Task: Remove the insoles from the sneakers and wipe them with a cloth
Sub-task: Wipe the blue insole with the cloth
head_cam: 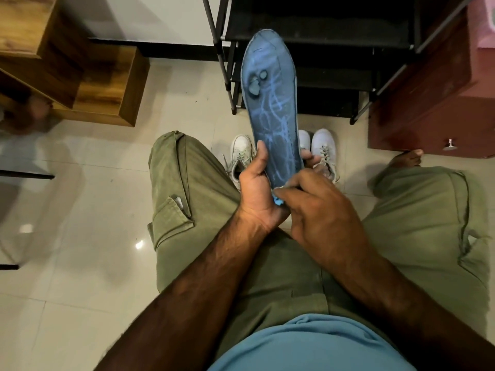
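- Left hand point(257, 188) grips the insole point(270, 103) near its heel, with the thumb on the face and the fingers wrapped behind.
- Right hand point(321, 212) curls onto the heel end, pinching it.
- The insole stands toe-up between the knees, above the sneakers point(324, 148) on the floor point(93, 183).

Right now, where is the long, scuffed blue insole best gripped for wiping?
Take the long blue insole at its narrow heel end, from behind: the left hand spans it there, thumb on one edge, fingers round the other. The broad scuffed face, pointing up and away, is left free.
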### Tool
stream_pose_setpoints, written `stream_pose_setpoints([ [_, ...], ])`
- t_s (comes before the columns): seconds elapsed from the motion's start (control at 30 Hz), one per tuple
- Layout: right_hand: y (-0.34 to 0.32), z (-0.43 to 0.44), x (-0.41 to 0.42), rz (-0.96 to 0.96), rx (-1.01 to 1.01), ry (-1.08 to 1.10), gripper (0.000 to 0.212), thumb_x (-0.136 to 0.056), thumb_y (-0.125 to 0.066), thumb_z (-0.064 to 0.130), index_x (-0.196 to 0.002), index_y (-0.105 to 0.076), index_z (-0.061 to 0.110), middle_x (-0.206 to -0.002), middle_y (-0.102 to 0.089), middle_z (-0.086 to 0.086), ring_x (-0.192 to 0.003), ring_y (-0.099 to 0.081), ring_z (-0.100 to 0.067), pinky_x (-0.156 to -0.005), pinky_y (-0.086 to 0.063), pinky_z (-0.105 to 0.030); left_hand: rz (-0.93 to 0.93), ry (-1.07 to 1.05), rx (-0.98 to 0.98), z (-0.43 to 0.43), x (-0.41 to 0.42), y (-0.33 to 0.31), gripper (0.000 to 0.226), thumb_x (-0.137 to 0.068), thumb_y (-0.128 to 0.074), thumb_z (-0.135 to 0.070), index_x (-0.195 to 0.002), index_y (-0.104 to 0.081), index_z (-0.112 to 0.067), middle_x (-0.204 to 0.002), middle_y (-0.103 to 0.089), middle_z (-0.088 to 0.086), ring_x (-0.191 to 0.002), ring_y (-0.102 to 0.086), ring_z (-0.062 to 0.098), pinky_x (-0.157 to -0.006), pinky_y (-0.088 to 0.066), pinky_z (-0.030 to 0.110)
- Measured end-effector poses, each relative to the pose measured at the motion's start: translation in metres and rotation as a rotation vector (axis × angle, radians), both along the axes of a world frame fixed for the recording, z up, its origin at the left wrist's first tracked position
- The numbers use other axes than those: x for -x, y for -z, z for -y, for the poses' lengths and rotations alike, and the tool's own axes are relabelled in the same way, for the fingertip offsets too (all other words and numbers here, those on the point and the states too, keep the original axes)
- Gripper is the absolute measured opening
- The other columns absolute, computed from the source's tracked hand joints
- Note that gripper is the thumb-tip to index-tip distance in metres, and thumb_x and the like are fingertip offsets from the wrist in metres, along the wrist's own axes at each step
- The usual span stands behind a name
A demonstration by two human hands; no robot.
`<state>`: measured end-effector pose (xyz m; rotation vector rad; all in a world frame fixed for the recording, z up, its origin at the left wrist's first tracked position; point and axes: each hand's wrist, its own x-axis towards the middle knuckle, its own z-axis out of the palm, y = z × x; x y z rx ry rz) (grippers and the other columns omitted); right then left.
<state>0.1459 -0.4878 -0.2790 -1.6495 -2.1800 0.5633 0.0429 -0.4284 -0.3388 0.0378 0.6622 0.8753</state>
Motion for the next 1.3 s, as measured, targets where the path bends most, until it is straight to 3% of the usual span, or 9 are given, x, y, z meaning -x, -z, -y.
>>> stream_pose_setpoints([
  [0.17,0.011,-0.011,-0.020,0.087,0.020,0.186,0.037,-0.075,-0.073,-0.007,-0.108,-0.076,0.008,-0.105,-0.063,-0.008,-0.099,-0.061,-0.027,-0.081,-0.057,-0.042,0.052,-0.035,0.003,-0.001,0.000,-0.001,0.066,-0.101,-0.041,-0.058,-0.120,-0.064,0.001,-0.105,-0.067,0.019,-0.110,-0.063,0.035,-0.118,-0.035,0.052],
  [0.33,0.008,0.007,-0.012,-0.002,-0.025,-0.005,0.031,-0.080,-0.066,-0.006,-0.108,-0.075,0.006,-0.102,-0.062,-0.008,-0.094,-0.060,-0.025,-0.076,-0.056,-0.039,0.027,-0.030,-0.008,0.001,-0.002,-0.001,0.068,-0.103,-0.040,-0.056,-0.121,-0.064,0.005,-0.101,-0.070,0.020,-0.113,-0.061,0.039,-0.121,-0.033,0.057],
  [0.5,0.012,-0.004,-0.025,-0.006,-0.047,0.145,0.030,-0.084,-0.066,-0.003,-0.112,-0.075,0.006,-0.104,-0.063,-0.010,-0.097,-0.061,-0.026,-0.080,-0.056,-0.042,0.045,-0.001,-0.021,0.000,0.000,-0.001,0.073,-0.098,-0.043,-0.059,-0.140,-0.048,0.001,-0.105,-0.068,0.019,-0.113,-0.063,0.036,-0.115,-0.041,0.050],
  [0.63,0.010,0.010,-0.017,0.005,-0.049,-0.074,0.026,-0.089,-0.065,0.001,-0.113,-0.073,0.006,-0.106,-0.063,-0.009,-0.096,-0.060,-0.023,-0.079,-0.054,-0.036,0.044,0.010,0.009,0.004,-0.004,-0.001,0.070,-0.102,-0.041,-0.058,-0.130,-0.058,0.003,-0.109,-0.066,0.022,-0.115,-0.061,0.040,-0.120,-0.034,0.054],
  [0.77,0.014,-0.005,-0.030,0.027,-0.054,0.120,0.029,-0.085,-0.068,-0.004,-0.111,-0.075,0.006,-0.107,-0.064,-0.011,-0.099,-0.061,-0.027,-0.082,-0.055,-0.043,0.096,0.010,0.026,0.002,-0.002,0.000,0.064,-0.103,-0.043,-0.056,-0.135,-0.057,-0.002,-0.122,-0.058,0.022,-0.122,-0.055,0.039,-0.124,-0.026,0.053],
  [0.93,0.011,0.010,-0.023,-0.006,-0.063,-0.084,0.026,-0.090,-0.056,0.005,-0.108,-0.075,0.007,-0.108,-0.065,-0.007,-0.098,-0.061,-0.025,-0.081,-0.052,-0.036,0.077,0.038,0.037,0.005,-0.004,-0.004,0.073,-0.102,-0.039,-0.060,-0.109,-0.075,0.003,-0.108,-0.068,0.022,-0.112,-0.064,0.038,-0.117,-0.039,0.051],
  [1.07,0.015,-0.005,-0.038,-0.015,-0.072,0.072,0.030,-0.082,-0.065,-0.007,-0.106,-0.076,0.008,-0.108,-0.067,-0.007,-0.099,-0.061,-0.028,-0.088,-0.047,-0.032,0.102,0.039,0.040,0.003,-0.001,-0.003,0.068,-0.102,-0.042,-0.057,-0.133,-0.060,0.001,-0.122,-0.059,0.024,-0.116,-0.063,0.040,-0.114,-0.040,0.050],
  [1.2,0.009,0.011,-0.030,-0.046,-0.063,-0.131,0.030,-0.088,-0.053,0.006,-0.106,-0.076,0.009,-0.108,-0.067,-0.006,-0.100,-0.060,-0.022,-0.088,-0.048,-0.031,0.074,0.055,0.044,0.004,-0.002,-0.005,0.074,-0.100,-0.042,-0.059,-0.108,-0.073,0.008,-0.105,-0.071,0.024,-0.113,-0.065,0.039,-0.111,-0.045,0.050],
  [1.3,0.012,-0.004,-0.046,-0.036,-0.114,-0.003,0.030,-0.081,-0.065,-0.010,-0.103,-0.077,0.007,-0.106,-0.069,-0.009,-0.098,-0.063,-0.028,-0.090,-0.046,-0.030,0.090,0.046,0.066,0.002,-0.002,-0.006,0.068,-0.101,-0.044,-0.058,-0.122,-0.066,0.003,-0.114,-0.064,0.024,-0.116,-0.061,0.040,-0.113,-0.042,0.052],
])
